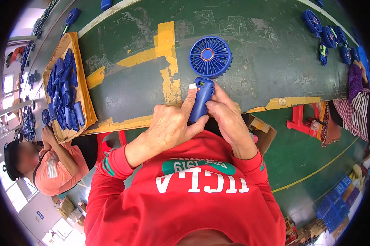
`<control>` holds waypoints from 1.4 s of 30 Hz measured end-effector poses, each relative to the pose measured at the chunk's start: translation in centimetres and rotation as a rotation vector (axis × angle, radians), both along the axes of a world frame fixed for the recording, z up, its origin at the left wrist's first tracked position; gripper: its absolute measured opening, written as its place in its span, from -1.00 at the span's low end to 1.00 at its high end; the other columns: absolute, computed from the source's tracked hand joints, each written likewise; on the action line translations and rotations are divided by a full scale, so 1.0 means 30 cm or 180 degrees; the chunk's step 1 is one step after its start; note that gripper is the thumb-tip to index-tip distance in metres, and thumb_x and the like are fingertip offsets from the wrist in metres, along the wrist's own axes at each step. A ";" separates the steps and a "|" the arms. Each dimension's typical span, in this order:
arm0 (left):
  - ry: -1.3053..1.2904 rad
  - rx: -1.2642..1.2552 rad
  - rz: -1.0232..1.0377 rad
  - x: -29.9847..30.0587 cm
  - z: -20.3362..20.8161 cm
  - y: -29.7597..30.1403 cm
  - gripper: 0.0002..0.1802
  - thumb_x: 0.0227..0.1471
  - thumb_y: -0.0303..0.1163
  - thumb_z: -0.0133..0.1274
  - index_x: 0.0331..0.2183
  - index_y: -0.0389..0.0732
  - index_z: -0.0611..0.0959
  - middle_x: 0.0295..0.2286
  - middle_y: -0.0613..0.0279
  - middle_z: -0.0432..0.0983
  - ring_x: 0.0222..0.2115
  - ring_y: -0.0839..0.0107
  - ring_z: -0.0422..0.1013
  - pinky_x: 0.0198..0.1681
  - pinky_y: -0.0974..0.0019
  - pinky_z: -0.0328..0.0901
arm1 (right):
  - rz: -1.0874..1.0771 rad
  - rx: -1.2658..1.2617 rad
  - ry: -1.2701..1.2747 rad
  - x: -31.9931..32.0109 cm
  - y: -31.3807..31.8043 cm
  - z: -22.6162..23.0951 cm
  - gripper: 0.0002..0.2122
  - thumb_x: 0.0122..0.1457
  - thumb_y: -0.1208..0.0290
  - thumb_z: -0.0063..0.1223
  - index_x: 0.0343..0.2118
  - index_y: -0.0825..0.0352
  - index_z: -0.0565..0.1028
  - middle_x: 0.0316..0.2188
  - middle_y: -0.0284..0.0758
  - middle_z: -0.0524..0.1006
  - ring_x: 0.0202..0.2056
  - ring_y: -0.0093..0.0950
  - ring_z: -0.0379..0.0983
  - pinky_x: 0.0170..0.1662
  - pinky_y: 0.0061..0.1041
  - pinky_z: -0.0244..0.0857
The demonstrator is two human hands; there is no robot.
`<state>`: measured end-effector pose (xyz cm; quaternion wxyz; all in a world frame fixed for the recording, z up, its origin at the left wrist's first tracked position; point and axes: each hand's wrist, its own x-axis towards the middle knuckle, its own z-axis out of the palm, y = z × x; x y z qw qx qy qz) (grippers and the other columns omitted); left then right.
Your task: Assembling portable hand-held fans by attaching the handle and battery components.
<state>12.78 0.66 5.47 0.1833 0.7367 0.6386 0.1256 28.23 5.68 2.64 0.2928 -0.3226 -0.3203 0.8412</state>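
Both my hands grip a blue handheld fan by its handle (200,102), over the near edge of the green table. Its round fan head (209,56), with radial slats and a copper-coloured ring at the centre, points away from me. A small lit display shows near the top of the handle. My left hand (174,117) holds the handle from the left, its white-wrapped index fingertip on the front just beside the display. My right hand (226,112) wraps the handle's right side, thumb against it. The fingers behind the handle are hidden.
A cardboard tray (86,102) heaped with blue plastic parts stands at the left, with a person in orange (56,172) beside it. Several blue fans (328,37) lie far right near another person. Worn yellow tape (165,41) marks the table (258,78). An open carton (261,129) sits below the edge.
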 end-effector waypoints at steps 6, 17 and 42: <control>-0.0111 0.0025 -0.0076 -0.013 0.010 0.008 -0.25 -0.22 -0.19 0.18 -0.06 -0.50 0.37 -0.76 0.05 0.43 -0.78 0.18 0.40 -0.70 0.24 0.29 | -0.0036 -0.0025 -0.0023 -0.003 0.000 -0.006 -0.49 0.10 0.52 -0.31 0.17 0.42 0.05 -0.09 -0.25 0.36 -0.10 -0.52 0.32 -0.02 -0.53 0.19; -0.0004 0.0223 -0.0089 0.004 -0.035 -0.022 -0.21 -0.20 -0.17 0.17 -0.04 -0.53 0.32 -0.74 0.06 0.42 -0.77 0.20 0.40 -0.72 0.22 0.27 | -0.0381 -0.0105 -0.0037 -0.021 -0.021 -0.028 -0.62 0.21 0.43 -0.21 0.08 0.44 0.19 -0.12 -0.28 0.39 -0.14 -0.55 0.37 -0.09 -0.54 0.26; -0.1926 -0.0485 0.0147 0.033 -0.005 -0.044 -0.59 -0.05 -0.18 0.06 -0.39 -0.38 0.40 -0.67 -0.09 0.43 -0.63 -0.04 0.43 -0.56 0.13 0.31 | -0.0890 -0.0083 0.0532 0.010 -0.072 0.037 -0.60 0.10 0.44 0.02 0.00 0.42 0.26 -0.13 -0.15 0.41 -0.08 -0.33 0.39 0.01 -0.38 0.27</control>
